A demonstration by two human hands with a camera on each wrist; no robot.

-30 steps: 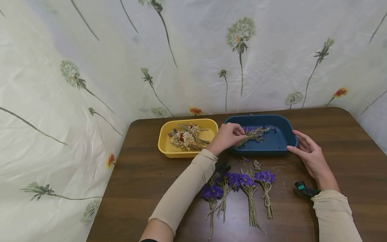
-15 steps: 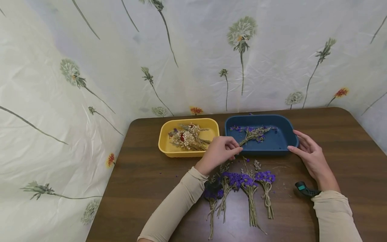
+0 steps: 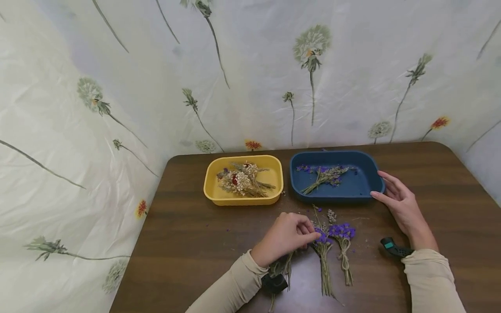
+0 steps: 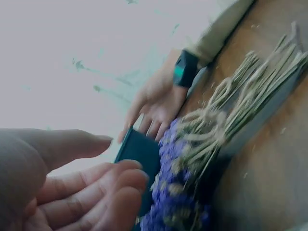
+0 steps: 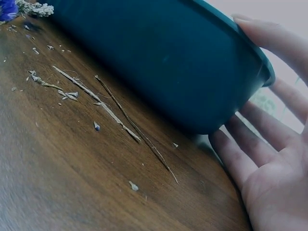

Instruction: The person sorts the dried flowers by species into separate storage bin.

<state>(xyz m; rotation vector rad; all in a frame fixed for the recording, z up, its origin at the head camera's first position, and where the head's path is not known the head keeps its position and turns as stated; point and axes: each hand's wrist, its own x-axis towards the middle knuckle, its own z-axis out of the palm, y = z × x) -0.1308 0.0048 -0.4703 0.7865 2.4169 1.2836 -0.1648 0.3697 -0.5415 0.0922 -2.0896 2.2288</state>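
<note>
In the head view my left hand (image 3: 287, 237) hovers over the left part of a row of tied purple dried-flower bunches. The left wrist view shows its thumb and fingers apart, with nothing between them, beside the purple blossoms (image 4: 168, 183). A bunch with purple heads (image 3: 323, 261) and another with a twine bow (image 3: 344, 243) lie to the right of it; others are partly hidden beneath the hand. My right hand (image 3: 403, 206) rests against the right end of the blue tray (image 3: 336, 201), thumb at the rim and fingers extended along the end wall. One purple-flowered bunch (image 3: 326, 176) lies inside.
Left of the blue tray stands a yellow tray (image 3: 242, 201) holding cream and red dried-flower bunches (image 3: 242, 180). Loose stem bits (image 5: 96, 101) and petals litter the wooden table (image 3: 188, 243). A flower-printed curtain (image 3: 250, 87) hangs behind the table's back edge.
My left hand has left the blue tray and moved toward me, down over the bunches on the table. The purple-flowered bunch stays in the tray. My right hand keeps its place there.
</note>
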